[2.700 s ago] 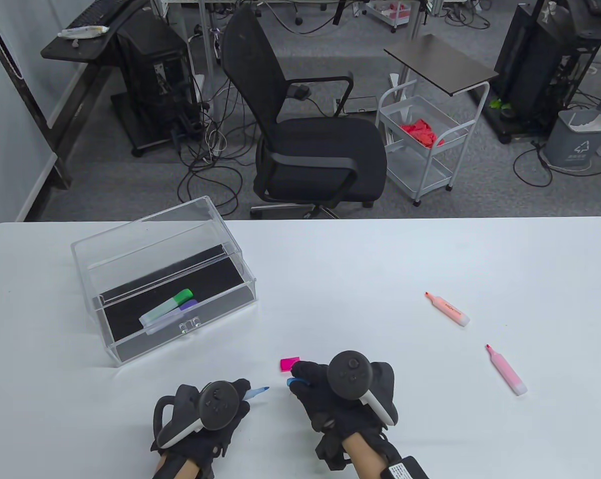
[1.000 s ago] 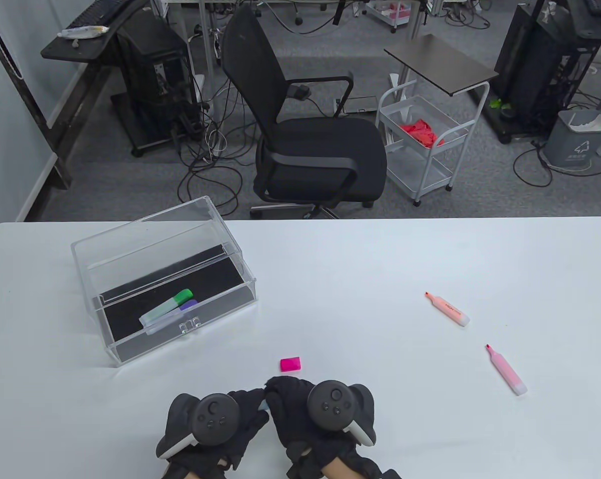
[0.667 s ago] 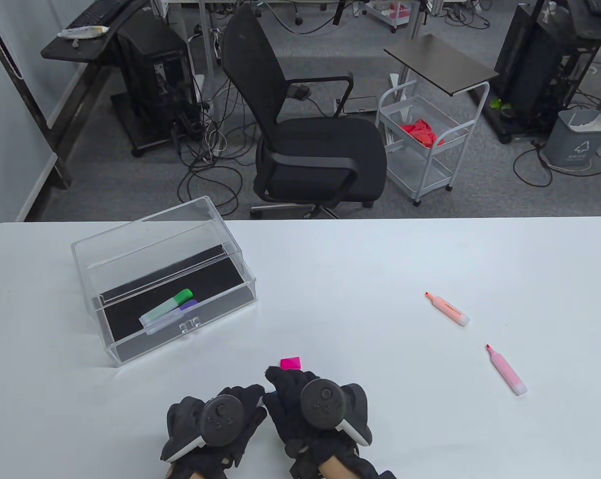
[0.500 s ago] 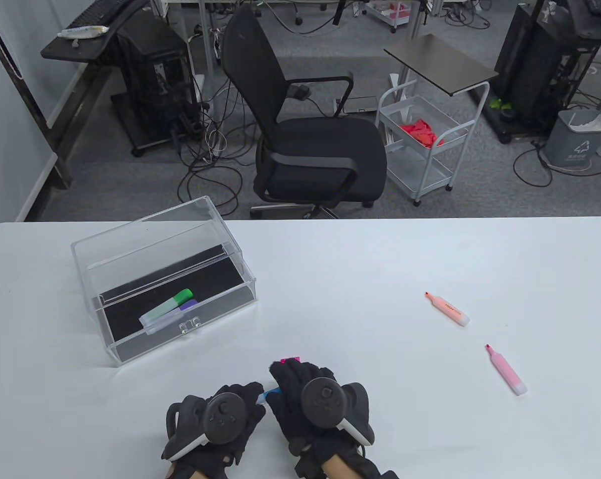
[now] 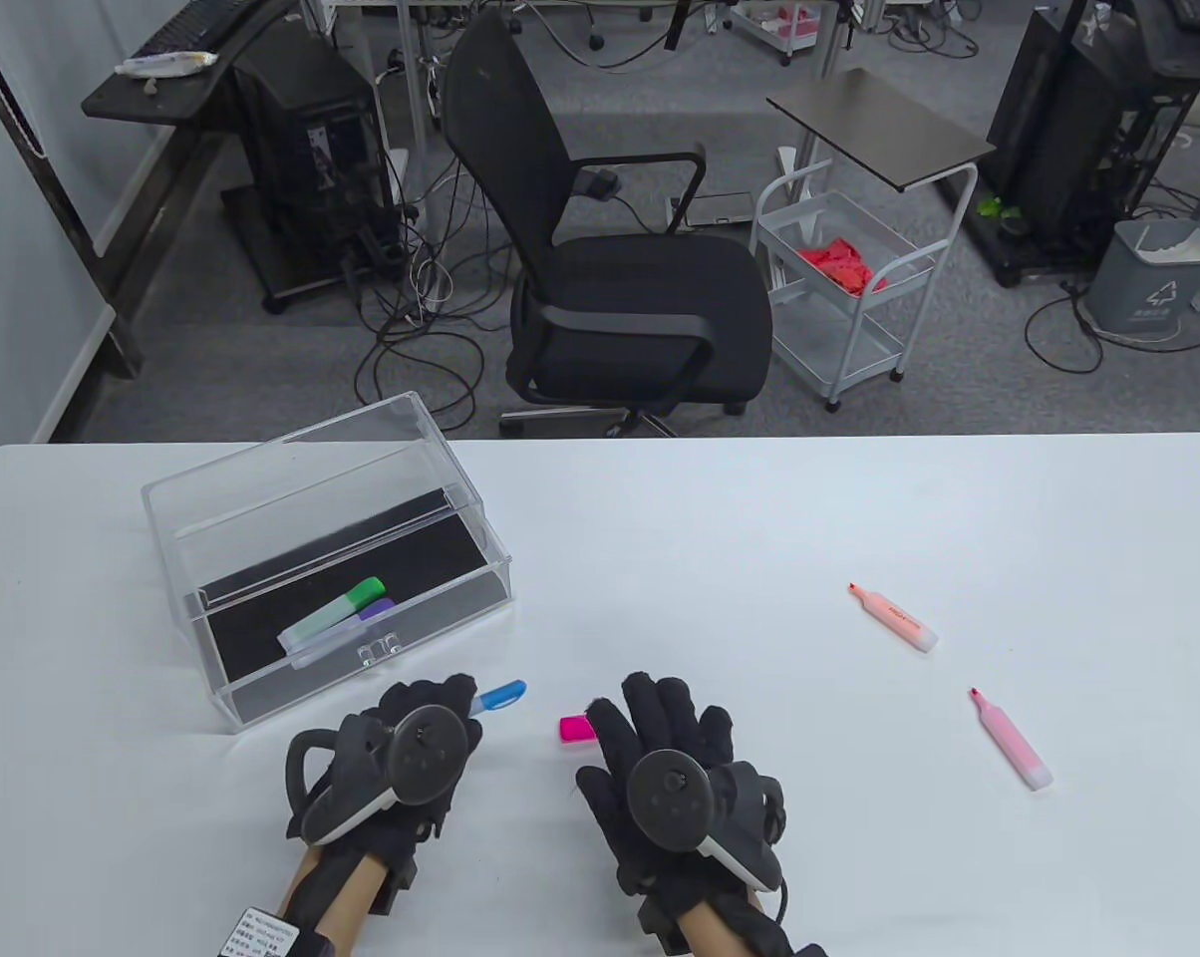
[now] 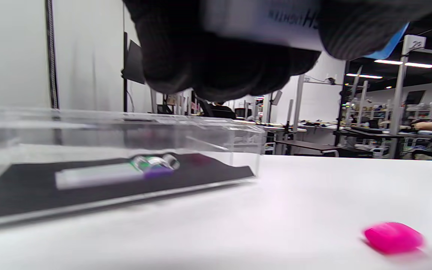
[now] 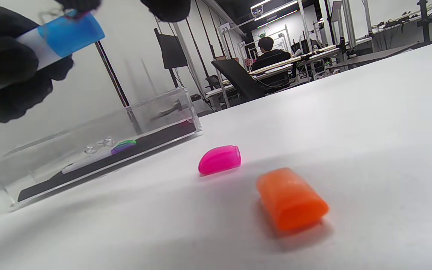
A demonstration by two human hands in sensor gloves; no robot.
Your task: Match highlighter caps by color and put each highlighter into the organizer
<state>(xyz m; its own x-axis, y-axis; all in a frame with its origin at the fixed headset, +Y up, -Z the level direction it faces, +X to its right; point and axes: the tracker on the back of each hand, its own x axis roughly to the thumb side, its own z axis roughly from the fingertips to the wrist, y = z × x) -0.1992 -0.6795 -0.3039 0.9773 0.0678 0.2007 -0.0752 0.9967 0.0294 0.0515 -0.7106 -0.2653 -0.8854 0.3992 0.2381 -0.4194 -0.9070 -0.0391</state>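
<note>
On a white worktop, the left hand held a blue highlighter, its grip curled round the pale barrel with the blue-capped end poking out toward the far edge. Half a second before, both hands sat pressed together near the front edge with the blue cap between them; now they had parted, and the left hand had moved up toward the clear organizer at the left side of the worktop, stopping just short of its front wall. The right hand lay apart from the left, fingers straight and spread, its grip open and holding nothing. A pink cap rested on the worktop just beside the right hand's fingertips, where it had lain throughout. The right wrist view showed an orange cap lying on the worktop near the pink cap. Inside the organizer, a green-capped highlighter and a purple-capped highlighter lay side by side on the black lining, unmoved. Toward the right edge, an uncapped orange highlighter and an uncapped pink highlighter lay in their earlier places
</note>
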